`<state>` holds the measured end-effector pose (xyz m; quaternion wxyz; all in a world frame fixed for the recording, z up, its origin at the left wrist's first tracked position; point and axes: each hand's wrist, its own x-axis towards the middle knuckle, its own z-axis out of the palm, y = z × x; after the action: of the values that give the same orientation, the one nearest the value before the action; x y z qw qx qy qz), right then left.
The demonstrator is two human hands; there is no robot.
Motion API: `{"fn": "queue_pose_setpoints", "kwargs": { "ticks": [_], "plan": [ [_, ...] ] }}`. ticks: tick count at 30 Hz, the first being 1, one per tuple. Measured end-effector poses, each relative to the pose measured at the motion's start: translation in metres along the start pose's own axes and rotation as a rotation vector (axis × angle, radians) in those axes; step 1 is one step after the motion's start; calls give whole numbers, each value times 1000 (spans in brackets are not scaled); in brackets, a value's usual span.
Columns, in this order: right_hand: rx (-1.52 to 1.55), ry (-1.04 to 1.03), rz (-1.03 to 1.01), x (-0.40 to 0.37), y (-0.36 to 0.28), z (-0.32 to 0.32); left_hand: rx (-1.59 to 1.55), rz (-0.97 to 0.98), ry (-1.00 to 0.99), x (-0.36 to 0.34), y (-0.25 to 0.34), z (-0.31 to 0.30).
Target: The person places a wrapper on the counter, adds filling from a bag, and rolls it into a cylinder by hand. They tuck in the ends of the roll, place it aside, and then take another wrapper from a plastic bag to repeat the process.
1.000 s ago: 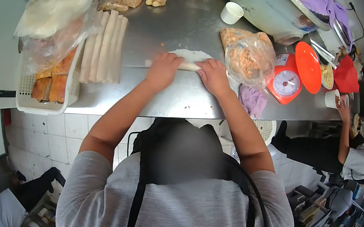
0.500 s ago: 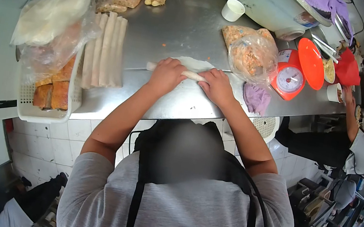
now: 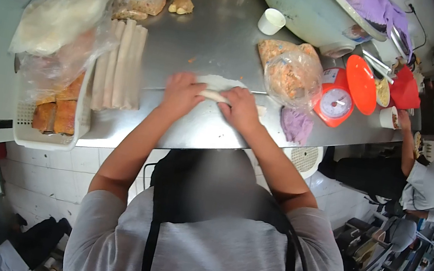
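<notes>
A pale, thin roll (image 3: 213, 96) lies crosswise near the front of the steel table, one end showing past my right hand. My left hand (image 3: 182, 95) is closed over its left part, slightly blurred. On the right part, my right hand (image 3: 240, 108) has its fingers curled down round the roll. A thin white wrapper sheet (image 3: 220, 82) spreads flat on the table just behind the roll. Several long finished rolls (image 3: 120, 67) lie side by side to the left of my left hand. A purple cloth (image 3: 295, 126) is crumpled to the right of my right hand.
A white basket (image 3: 44, 141) with browned blocks stands at left, under bagged white sheets (image 3: 67, 16). At right are a bag of orange filling (image 3: 293, 76), a red scale (image 3: 335, 105) and a large basin (image 3: 301, 12). A white cup (image 3: 271, 22) stands behind. Another person works far right.
Both hands have shifted a little along the roll; the left has moved outward to its left end. More wrapper shows behind the roll. The whole view has shifted slightly.
</notes>
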<state>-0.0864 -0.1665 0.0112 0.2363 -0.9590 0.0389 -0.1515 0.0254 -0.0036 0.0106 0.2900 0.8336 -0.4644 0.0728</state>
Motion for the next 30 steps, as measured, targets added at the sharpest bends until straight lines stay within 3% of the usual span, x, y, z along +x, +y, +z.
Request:
{"fn": "queue_pose_setpoints", "kwargs": {
  "ticks": [4,5,9,11,14,20,21,24,26,28,30],
  "plan": [
    [18,-246,-67,19,17,-27,-5,-124,52,-18,-16,-7],
    [-45,-106,-155,31,38,-27,-5,-152,57,-21,-20,-8],
    [-432,0,142,115,83,-81,-22,-182,19,-22,-18,-11],
    [-585,-117,307,145,104,-87,50,-243,21,-19,-4,-19],
    [-777,-192,286,163,122,-81,138,-254,152,-18,22,-9],
    [-756,-165,124,175,142,-84,88,-168,194,-11,88,40],
    [-608,-87,105,170,132,-96,89,-166,206,-9,92,44],
    [-11,-310,41,135,129,-109,81,-224,246,-10,90,56],
    [8,-441,-357,84,120,-90,87,-234,250,-10,89,59],
    [-76,-500,-513,48,98,-84,98,-230,267,-9,89,59],
    [-203,-406,-671,38,96,-67,115,-210,290,-7,91,56]
  ]
}}
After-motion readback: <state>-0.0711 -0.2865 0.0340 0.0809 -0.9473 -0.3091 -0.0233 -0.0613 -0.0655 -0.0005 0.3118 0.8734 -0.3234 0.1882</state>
